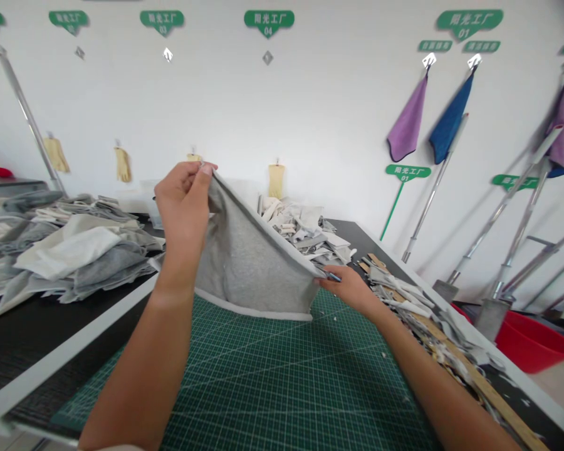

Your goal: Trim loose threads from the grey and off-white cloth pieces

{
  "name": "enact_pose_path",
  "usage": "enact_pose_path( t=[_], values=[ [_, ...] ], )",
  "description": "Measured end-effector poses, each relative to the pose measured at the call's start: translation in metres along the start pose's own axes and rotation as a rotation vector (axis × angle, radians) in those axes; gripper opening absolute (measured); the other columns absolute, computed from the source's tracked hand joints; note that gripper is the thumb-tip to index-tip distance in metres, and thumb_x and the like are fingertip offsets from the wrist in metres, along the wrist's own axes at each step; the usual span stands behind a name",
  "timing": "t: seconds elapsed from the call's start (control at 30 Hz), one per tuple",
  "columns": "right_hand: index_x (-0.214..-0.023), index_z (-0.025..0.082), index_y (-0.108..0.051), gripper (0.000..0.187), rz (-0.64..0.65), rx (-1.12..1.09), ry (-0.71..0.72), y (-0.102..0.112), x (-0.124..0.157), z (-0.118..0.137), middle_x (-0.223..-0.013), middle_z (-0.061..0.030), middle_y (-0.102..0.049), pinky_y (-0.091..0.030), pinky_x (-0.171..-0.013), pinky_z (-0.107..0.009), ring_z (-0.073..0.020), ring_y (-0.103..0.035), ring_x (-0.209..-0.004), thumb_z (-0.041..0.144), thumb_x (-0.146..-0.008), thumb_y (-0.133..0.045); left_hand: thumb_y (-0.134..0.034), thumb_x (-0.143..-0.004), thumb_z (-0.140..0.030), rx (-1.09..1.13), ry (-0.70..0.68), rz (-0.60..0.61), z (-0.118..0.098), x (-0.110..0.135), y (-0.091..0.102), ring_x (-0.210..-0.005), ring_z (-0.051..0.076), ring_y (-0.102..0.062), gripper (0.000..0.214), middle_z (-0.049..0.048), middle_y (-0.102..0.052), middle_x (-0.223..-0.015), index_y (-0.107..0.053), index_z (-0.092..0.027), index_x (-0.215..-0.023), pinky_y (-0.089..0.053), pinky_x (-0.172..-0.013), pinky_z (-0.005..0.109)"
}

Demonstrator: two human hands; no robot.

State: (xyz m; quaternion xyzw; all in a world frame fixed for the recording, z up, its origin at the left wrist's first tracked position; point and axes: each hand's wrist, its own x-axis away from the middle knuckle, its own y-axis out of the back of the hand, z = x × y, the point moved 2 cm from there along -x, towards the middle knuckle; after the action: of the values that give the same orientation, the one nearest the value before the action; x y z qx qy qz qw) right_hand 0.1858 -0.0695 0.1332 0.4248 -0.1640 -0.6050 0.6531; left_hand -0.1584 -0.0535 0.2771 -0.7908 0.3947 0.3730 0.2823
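Note:
A piece of grey fabric (263,263) with pale edges hangs stretched between my two hands above the green cutting mat (286,388). My left hand (185,194) is closed, pinching the upper left corner between thumb and fingers, raised higher than the other. Lower down, my right hand (350,289) is closed on the right end of the top edge. A small dark blue object (333,276) shows at the right fingers; its kind is not clear. The fabric's lower edge hangs just over the mat, and I cannot tell whether it touches.
Piled grey and white fabric (75,250) lies at the left, behind a white rail (75,344). Scraps (310,228) are heaped at the back. Offcuts and a wooden strip (470,369) run along the right edge. A red tub (536,341) and long-handled tools (435,188) stand beyond.

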Motion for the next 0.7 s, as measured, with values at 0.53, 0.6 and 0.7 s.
enact_pose_path(
  t=[0.53,0.6,0.7],
  values=[
    [-0.086,0.016,-0.071,0.039,0.669,-0.373,-0.200,0.046,0.032,-0.001,-0.064,0.0014,-0.053,-0.025,-0.049,-0.024,-0.0096,-0.038,-0.054,0.052,-0.073,-0.080,-0.070,-0.080,-0.051,-0.514,0.458,0.867,0.046,-0.015,0.062,-0.071,0.015,-0.060,0.034,0.0033,-0.068,-0.080,-0.072,-0.019,-0.090,-0.049,-0.060,0.023],
    [-0.077,0.015,-0.066,0.040,0.759,-0.380,-0.221,0.034,0.030,-0.010,-0.056,0.0048,-0.042,-0.019,-0.047,-0.023,-0.0072,-0.030,-0.050,0.055,-0.077,-0.076,-0.072,-0.075,-0.050,-0.615,0.588,0.936,0.053,-0.007,0.061,-0.067,0.016,-0.060,0.031,0.0024,-0.066,-0.073,-0.070,-0.020,-0.083,-0.048,-0.059,0.024],
    [-0.070,0.017,-0.059,0.045,0.839,-0.367,-0.250,0.008,0.024,-0.028,-0.051,0.0069,-0.036,-0.018,-0.046,-0.023,-0.0070,-0.028,-0.047,0.059,-0.080,-0.072,-0.064,-0.080,-0.055,-0.677,0.489,0.686,0.059,0.002,0.049,-0.066,0.015,-0.059,0.036,0.0006,-0.058,-0.060,-0.068,-0.020,-0.079,-0.048,-0.062,0.024]
  ],
)
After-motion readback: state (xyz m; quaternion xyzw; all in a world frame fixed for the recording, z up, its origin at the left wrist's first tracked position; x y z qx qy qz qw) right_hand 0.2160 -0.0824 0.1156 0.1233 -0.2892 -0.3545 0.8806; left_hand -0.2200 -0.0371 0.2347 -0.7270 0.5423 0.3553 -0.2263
